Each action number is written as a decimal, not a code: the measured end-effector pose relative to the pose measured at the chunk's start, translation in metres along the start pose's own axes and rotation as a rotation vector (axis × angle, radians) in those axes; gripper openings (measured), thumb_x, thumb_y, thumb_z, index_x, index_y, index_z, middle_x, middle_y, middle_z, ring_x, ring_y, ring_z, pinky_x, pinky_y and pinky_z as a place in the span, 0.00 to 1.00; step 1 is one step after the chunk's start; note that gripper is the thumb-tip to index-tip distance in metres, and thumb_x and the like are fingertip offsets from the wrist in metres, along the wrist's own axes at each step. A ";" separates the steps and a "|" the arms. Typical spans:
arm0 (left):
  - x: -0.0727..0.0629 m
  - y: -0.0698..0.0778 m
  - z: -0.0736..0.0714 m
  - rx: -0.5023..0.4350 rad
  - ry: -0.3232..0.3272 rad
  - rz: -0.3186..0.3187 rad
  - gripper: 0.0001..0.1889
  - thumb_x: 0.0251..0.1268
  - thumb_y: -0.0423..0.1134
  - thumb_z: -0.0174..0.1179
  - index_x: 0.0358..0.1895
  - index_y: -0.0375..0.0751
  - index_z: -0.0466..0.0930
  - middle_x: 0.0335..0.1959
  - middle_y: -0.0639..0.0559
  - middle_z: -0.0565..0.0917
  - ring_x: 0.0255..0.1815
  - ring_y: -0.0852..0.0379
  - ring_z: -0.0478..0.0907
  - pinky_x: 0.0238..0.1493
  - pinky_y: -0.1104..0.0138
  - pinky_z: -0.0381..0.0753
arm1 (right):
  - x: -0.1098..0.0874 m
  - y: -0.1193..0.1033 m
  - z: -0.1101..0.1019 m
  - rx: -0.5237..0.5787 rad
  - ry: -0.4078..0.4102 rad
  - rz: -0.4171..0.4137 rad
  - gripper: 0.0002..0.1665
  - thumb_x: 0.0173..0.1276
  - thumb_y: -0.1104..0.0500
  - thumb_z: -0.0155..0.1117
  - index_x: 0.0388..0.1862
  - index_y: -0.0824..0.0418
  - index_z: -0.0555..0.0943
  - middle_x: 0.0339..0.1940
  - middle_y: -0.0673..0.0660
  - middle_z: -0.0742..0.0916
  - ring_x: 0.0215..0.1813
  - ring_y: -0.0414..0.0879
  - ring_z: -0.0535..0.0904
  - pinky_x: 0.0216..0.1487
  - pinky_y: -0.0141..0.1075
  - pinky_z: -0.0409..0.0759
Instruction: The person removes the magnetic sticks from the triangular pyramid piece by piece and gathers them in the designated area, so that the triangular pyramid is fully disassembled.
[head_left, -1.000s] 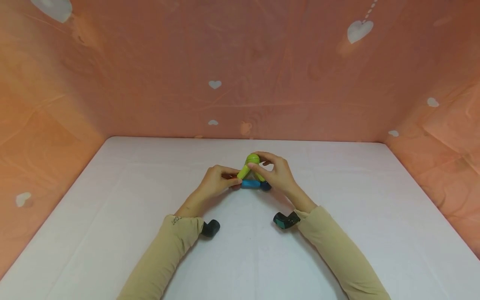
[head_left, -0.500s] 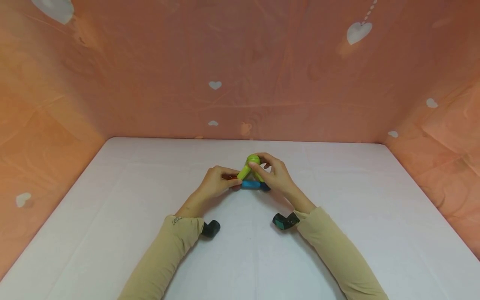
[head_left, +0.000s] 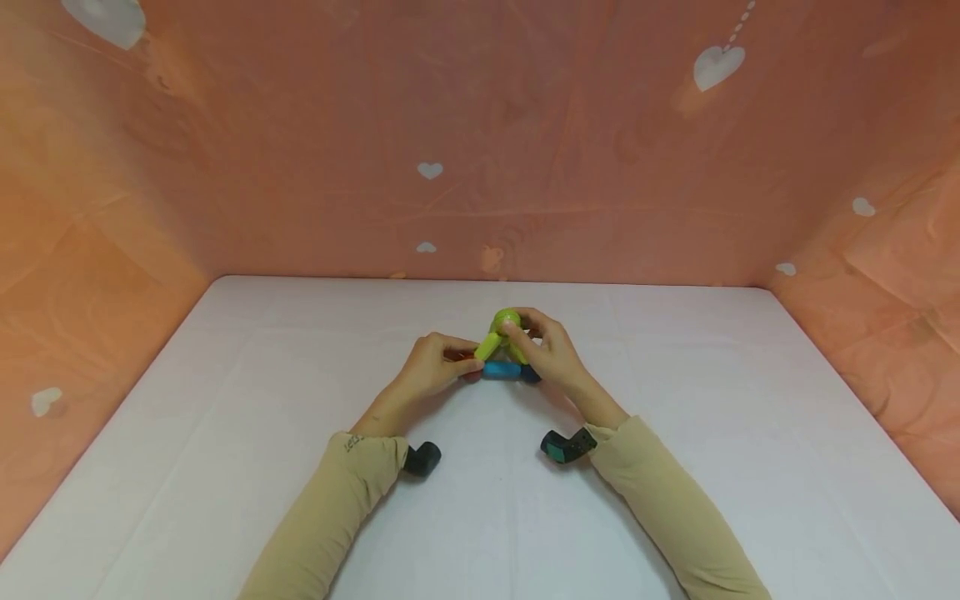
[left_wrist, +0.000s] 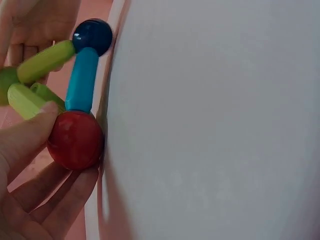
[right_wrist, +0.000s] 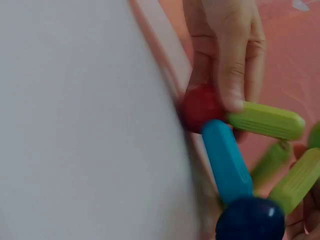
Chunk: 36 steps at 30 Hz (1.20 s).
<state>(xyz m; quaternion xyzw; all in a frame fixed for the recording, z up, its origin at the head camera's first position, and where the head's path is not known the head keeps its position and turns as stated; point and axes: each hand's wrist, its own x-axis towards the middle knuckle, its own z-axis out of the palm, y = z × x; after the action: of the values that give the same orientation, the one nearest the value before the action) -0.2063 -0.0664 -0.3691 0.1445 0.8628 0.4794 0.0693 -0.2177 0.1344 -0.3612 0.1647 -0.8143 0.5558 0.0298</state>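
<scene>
Both hands hold a frame of building-toy balls and rods over the white table. My left hand point(head_left: 435, 362) pinches the red ball point(left_wrist: 75, 140) between thumb and fingers. From that ball a blue rod point(left_wrist: 82, 80) runs to a dark blue ball point(left_wrist: 92, 37). Light green rods point(right_wrist: 265, 121) slant up from the red and dark blue balls toward a green ball point(head_left: 506, 318). My right hand point(head_left: 551, 346) grips the green ball with thumb and fingers. Another green rod point(right_wrist: 272, 162) shows behind, partly hidden.
A white cloth covers the table point(head_left: 480, 517). An orange-pink curtain point(head_left: 480, 125) with pale hearts surrounds its back and sides. Black wrist-worn devices stick out at the left cuff point(head_left: 422, 458) and right cuff point(head_left: 567, 446).
My right hand and forearm have shifted slightly down and left, and the thumb covers more of the green ball. My left hand holds almost still on the red ball.
</scene>
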 end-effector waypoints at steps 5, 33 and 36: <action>-0.001 0.001 0.000 0.036 0.011 -0.003 0.16 0.59 0.35 0.66 0.50 0.33 0.84 0.35 0.44 0.88 0.38 0.55 0.85 0.41 0.68 0.81 | 0.002 -0.004 -0.009 0.071 0.041 0.040 0.22 0.73 0.57 0.55 0.60 0.69 0.73 0.54 0.66 0.80 0.53 0.51 0.75 0.49 0.30 0.73; -0.003 -0.001 0.003 0.034 0.018 -0.031 0.15 0.60 0.37 0.66 0.50 0.37 0.84 0.36 0.46 0.88 0.40 0.56 0.84 0.46 0.66 0.80 | 0.004 -0.005 -0.003 0.118 0.027 -0.017 0.22 0.69 0.63 0.60 0.60 0.69 0.71 0.53 0.66 0.80 0.46 0.47 0.79 0.39 0.26 0.77; -0.004 -0.001 0.002 0.026 0.016 -0.046 0.15 0.60 0.37 0.66 0.50 0.37 0.84 0.36 0.46 0.88 0.39 0.57 0.84 0.46 0.66 0.81 | 0.003 -0.005 -0.005 0.117 0.049 -0.012 0.23 0.69 0.64 0.60 0.60 0.70 0.71 0.53 0.67 0.80 0.50 0.50 0.78 0.43 0.25 0.76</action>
<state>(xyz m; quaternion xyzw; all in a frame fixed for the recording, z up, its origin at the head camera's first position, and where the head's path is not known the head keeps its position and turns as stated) -0.2024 -0.0659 -0.3710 0.1217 0.8727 0.4675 0.0714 -0.2200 0.1370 -0.3540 0.1574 -0.7784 0.6062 0.0435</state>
